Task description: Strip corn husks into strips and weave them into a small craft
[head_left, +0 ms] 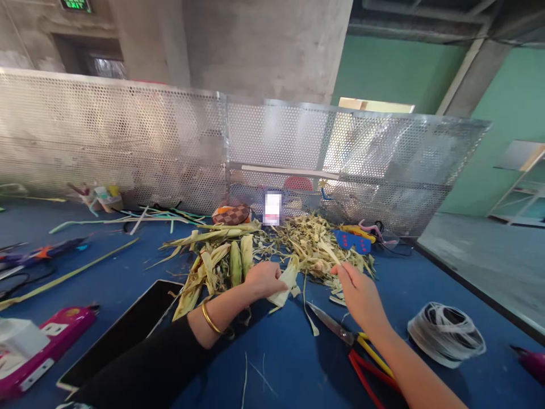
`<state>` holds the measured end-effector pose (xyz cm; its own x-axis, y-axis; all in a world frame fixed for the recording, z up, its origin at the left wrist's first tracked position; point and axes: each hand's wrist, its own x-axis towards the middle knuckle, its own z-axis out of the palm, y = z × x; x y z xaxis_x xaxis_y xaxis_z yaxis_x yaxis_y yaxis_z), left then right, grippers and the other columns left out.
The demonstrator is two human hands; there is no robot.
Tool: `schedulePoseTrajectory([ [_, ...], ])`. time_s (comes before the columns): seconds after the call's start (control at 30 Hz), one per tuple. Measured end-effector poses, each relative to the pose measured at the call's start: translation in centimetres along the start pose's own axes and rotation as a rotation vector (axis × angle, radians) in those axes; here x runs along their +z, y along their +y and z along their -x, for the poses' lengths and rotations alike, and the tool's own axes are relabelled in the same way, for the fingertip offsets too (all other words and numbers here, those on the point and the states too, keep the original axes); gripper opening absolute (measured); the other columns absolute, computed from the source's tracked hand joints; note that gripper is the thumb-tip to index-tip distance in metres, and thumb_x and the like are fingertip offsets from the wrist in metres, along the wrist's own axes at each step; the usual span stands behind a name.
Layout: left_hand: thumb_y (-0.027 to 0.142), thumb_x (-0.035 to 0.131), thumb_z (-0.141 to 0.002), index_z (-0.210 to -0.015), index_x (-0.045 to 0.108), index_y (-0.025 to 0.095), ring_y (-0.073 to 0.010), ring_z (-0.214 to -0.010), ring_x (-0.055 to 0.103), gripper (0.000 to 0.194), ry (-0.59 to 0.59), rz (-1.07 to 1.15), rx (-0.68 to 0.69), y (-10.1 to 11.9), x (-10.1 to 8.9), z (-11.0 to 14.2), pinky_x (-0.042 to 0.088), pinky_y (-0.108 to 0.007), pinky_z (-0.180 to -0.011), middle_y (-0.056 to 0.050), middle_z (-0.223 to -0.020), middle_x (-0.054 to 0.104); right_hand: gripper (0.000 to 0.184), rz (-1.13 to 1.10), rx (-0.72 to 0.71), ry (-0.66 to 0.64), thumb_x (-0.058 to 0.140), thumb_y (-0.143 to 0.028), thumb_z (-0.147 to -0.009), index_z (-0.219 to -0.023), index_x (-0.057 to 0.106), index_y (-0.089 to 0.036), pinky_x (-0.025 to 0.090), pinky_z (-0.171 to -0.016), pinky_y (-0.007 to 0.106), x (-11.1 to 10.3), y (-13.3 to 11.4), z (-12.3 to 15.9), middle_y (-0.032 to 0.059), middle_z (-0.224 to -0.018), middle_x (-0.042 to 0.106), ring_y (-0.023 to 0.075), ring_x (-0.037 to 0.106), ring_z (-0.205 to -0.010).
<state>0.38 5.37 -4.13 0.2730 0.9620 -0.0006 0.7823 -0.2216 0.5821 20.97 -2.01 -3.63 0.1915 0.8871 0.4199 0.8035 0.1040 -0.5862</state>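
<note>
Corn husk (290, 278), a pale, dry piece, lay near the middle of a blue table (293, 369), gripped by the person's left hand. At the far left sat a magenta power strip (55, 343) with a white adapter (19, 343) on it, and a long, narrow husk strip (76, 275) stretched behind. Farther back stood containers of tools (96, 199) and a spread of coloured strips (128, 220). Next came a flat black panel (121, 329) with a pale edge, partly hidden by the black sleeve (149, 358). Broad husks (235, 264) were piled behind the left forearm, which wore a gold bangle (212, 318) and blocked the pile's near side. The left hand (264, 279) was curled, its thumb and fingers pinching the pale piece. Behind it, a checked pouch (231, 215) sat near a perforated metal screen (272, 136). To the right spread a heap of shredded husk (304, 233). Open scissors (347, 336) with red and yellow handles lay just in front, the right forearm crossing over part of the handles. The right hand (360, 292) pinched a thin sliver (330, 253) between thumb and forefinger, over the heap's edge. Behind it lay a blue piece with red dots (353, 242). Farthest right rested a coil of whitish cord (446, 334), well apart from the husks.
</note>
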Motion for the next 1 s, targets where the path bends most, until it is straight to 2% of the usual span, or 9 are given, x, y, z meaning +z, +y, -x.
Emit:
schedulePoseTrajectory([
  [0.1,0.032,0.067,-0.062,-0.06,0.054,0.019,-0.0197,-0.075,0.058,0.019,0.05,0.195,-0.023,-0.3,-0.8,-0.9,0.039,-0.025,-0.063,-0.001,-0.069,0.061,0.033,0.201,-0.054,-0.073,0.03,-0.031,-0.091,-0.075,0.057,-0.021,0.031,-0.051,0.025,1.1,0.2,0.1,0.0026,-0.059,0.06,0.0178,0.055,-0.056],
  [0.23,0.033,0.061,-0.073,-0.084,0.06,0.016,-0.0182,-0.071,0.062,0.02,0.048,0.554,-0.088,0.1,-1.7,-1.2,0.045,-0.026,-0.061,-0.003,-0.076,0.066,0.026,0.551,-0.092,-0.184,0.035,-0.023,-0.092,-0.08,0.058,-0.02,0.026,-0.049,0.026,2.3,0.3,0.4,0.0061,-0.069,0.066,0.0181,0.06,-0.059],
  [0.4,0.038,0.069,-0.068,-0.086,0.063,0.013,-0.0173,-0.063,0.063,0.031,-0.034,0.903,-0.135,1.6,-1.2,0.0,0.05,-0.029,-0.059,-0.004,-0.07,0.067,0.024,0.624,-0.197,-0.21,0.041,-0.024,-0.091,-0.083,0.062,-0.018,0.034,-0.053,0.027,2.6,0.3,0.8,0.0091,-0.08,0.068,0.0195,0.063,-0.065],
  [0.47,0.04,0.073,-0.063,-0.082,0.063,0.013,-0.0161,-0.058,0.062,0.035,-0.03,0.996,-0.149,2.3,-0.7,0.6,0.05,-0.029,-0.057,-0.003,-0.066,0.066,0.023,0.546,-0.27,-0.152,0.047,-0.03,-0.089,-0.081,0.065,-0.018,0.039,-0.063,0.03,2.2,0.1,0.8,0.0095,-0.082,0.067,0.0229,0.063,-0.075],
  [0.53,0.038,0.077,-0.058,-0.076,0.064,0.013,-0.0143,-0.053,0.06,0.034,-0.003,1.111,-0.154,2.9,-0.2,1.2,0.049,-0.027,-0.054,-0.002,-0.061,0.064,0.024,0.346,-0.288,-0.079,0.05,-0.037,-0.086,-0.083,0.067,-0.02,0.041,-0.071,0.033,1.9,-0.5,0.8,0.0085,-0.084,0.067,0.0254,0.061,-0.084],
  [0.6,0.034,0.08,-0.055,-0.071,0.064,0.013,-0.0124,-0.049,0.057,0.031,0.022,1.196,-0.155,3.4,0.2,1.7,0.047,-0.026,-0.051,-0.001,-0.059,0.063,0.026,0.016,-0.203,-0.084,0.051,-0.043,-0.085,-0.086,0.065,-0.021,0.043,-0.07,0.032,1.8,-1.2,1.0,0.0063,-0.084,0.067,0.0232,0.061,-0.08],
  [0.73,0.03,0.08,-0.056,-0.067,0.064,0.013,-0.0091,-0.046,0.052,0.026,-0.026,1.174,-0.153,4.1,0.8,2.4,0.042,-0.021,-0.047,0.001,-0.055,0.061,0.028,-0.545,0.032,-0.249,0.06,-0.047,-0.075,-0.071,0.058,-0.02,0.043,-0.055,0.026,2.4,-2.5,1.5,0.0002,-0.063,0.061,0.0164,0.056,-0.059],
  [0.87,0.032,0.076,-0.061,-0.069,0.065,0.013,-0.0091,-0.049,0.053,0.024,-0.144,1.171,-0.137,4.2,0.7,2.5,0.042,-0.02,-0.046,0.0,-0.057,0.061,0.032,-0.742,0.177,-0.226,0.063,-0.049,-0.069,-0.063,0.054,-0.019,0.041,-0.052,0.025,2.4,-2.7,1.4,-0.0025,-0.057,0.054,0.0138,0.05,-0.054],
  [1.0,0.025,0.075,-0.061,-0.071,0.067,0.012,-0.0118,-0.058,0.059,0.019,-0.283,1.189,-0.092,4.0,0.0,2.4,0.047,-0.021,-0.053,-0.004,-0.067,0.065,0.033,-0.784,0.174,-0.13,0.064,-0.05,-0.068,-0.062,0.057,-0.019,0.04,-0.051,0.025,1.9,-2.3,1.1,-0.002,-0.056,0.052,0.0134,0.047,-0.054],
])
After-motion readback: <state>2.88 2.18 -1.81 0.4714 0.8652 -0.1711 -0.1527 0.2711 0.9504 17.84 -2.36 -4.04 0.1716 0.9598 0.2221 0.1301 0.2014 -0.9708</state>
